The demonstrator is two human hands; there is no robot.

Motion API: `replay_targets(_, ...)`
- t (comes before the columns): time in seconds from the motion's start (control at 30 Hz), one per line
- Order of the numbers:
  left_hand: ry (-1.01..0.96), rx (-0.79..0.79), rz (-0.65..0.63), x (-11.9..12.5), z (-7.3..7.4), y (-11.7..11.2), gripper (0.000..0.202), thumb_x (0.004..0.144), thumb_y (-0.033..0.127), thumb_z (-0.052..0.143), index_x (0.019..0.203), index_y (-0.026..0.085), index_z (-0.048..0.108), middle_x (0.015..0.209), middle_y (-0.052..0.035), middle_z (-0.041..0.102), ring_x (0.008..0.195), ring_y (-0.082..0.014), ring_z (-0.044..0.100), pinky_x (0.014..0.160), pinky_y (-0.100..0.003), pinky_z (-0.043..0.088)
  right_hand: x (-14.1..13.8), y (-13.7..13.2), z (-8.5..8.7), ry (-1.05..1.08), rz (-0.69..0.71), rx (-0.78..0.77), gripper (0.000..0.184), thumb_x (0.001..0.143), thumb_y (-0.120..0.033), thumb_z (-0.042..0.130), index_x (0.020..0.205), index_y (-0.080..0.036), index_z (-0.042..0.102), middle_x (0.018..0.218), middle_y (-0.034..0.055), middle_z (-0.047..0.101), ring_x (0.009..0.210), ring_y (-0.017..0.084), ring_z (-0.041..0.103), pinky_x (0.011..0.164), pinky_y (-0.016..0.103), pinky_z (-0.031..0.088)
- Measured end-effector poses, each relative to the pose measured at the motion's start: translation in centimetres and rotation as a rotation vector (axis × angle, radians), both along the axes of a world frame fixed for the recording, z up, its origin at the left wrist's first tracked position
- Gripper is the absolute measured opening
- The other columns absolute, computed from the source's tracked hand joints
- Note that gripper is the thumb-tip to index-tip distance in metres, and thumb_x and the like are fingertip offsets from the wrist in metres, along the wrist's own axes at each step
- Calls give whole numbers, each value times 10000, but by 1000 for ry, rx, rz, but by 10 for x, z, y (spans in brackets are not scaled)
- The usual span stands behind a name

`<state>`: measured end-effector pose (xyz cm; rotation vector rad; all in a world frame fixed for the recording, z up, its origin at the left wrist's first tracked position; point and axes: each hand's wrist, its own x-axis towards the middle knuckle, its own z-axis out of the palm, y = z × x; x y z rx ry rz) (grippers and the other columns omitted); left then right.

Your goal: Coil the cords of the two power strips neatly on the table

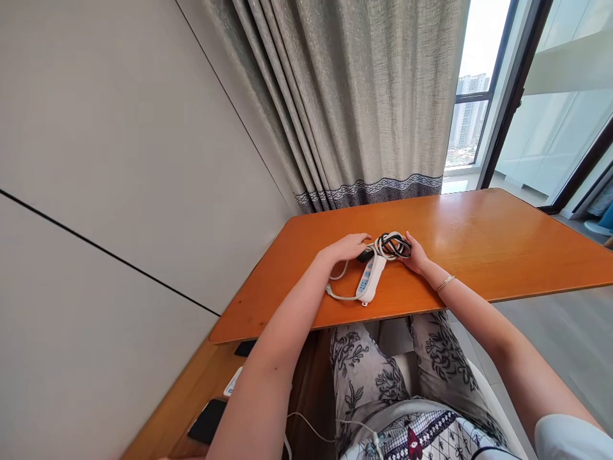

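A white power strip (370, 282) lies slanted on the orange-brown table, its blue-grey socket faces up. At its far end sits a tangled bundle of black and white cables (393, 245). My right hand (416, 255) grips the right side of this bundle with curled fingers. From the left, my left hand (348, 246) has its fingers closed at the cables, beside a black plug or adapter (365, 255); its fingertips are partly hidden. A white cord with a plug (329, 289) loops out left of the strip, close to my left forearm.
The wooden table (460, 230) meets a pale wall (119, 160) on the left. Behind it hangs a grey curtain (373, 96). On a lower ledge lie a dark flat object (207, 421) and a white one (232, 382). A thin white cable (311, 427) runs near my lap.
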<state>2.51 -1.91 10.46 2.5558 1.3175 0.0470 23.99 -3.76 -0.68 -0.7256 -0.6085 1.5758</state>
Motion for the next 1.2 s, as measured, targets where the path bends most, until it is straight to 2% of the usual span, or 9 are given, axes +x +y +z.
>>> replay_targets(0.1,-87,57,64,29,-7,-2,549,956,490,369,1308,133,593,1407,-167,587,1283,-294,569,1044,-370,439,-3,-2,-1,-37,-25,41,320,914,-520,567,846,-209,603,609,-36,588,509,121,529,441,220,384)
replay_targets(0.17,-149,71,77,46,-15,2,526,936,536,424,1188,142,665,1286,-164,671,1198,-304,624,990,-365,467,-3,-4,0,-63,-14,62,326,913,-520,569,870,-202,625,615,-34,592,504,115,517,419,215,352)
replay_targets(0.27,-302,58,109,57,-30,12,370,891,457,549,1012,157,729,1105,-139,744,1057,-293,680,917,-348,495,3,-7,4,-68,56,87,343,970,-480,465,931,-200,659,676,-13,640,549,125,554,435,220,388)
replay_targets(0.33,-452,17,134,55,-37,19,315,874,418,582,971,163,740,1032,-117,757,977,-272,693,877,-341,510,8,-7,7,-23,96,111,335,991,-422,410,999,-210,670,777,6,694,638,140,610,484,228,448)
replay_targets(0.47,-725,-135,153,45,-46,29,293,842,420,635,934,166,748,962,-84,759,854,-223,690,806,-316,533,16,-8,9,36,105,165,229,938,-262,496,1084,-227,669,939,18,740,810,152,666,639,241,537)
replay_targets(0.73,-765,-109,106,43,-50,31,326,792,446,696,947,167,762,1005,-95,753,898,-243,687,854,-352,535,18,-10,8,63,119,167,224,935,-240,560,1128,-261,670,919,-20,743,743,100,657,583,166,518)
replay_targets(0.93,-949,-293,209,43,-56,34,298,704,382,776,884,147,753,901,-87,757,796,-200,676,749,-317,540,17,-9,8,-98,24,257,381,828,-244,696,1203,-300,655,1132,-32,714,721,73,615,528,158,452)
replay_targets(1.1,-1021,-314,325,43,-61,32,188,654,188,755,834,139,735,863,-77,753,714,-169,662,731,-316,539,20,-4,3,-306,-98,263,430,744,-347,759,1148,-220,682,886,-21,693,582,61,482,460,170,361)
replay_targets(1.2,-1041,-292,376,46,-61,30,182,615,122,738,796,140,719,825,-76,744,695,-178,661,709,-322,543,22,0,-1,-458,-172,279,453,733,-415,749,1132,-211,685,778,-31,648,580,78,465,480,195,375)
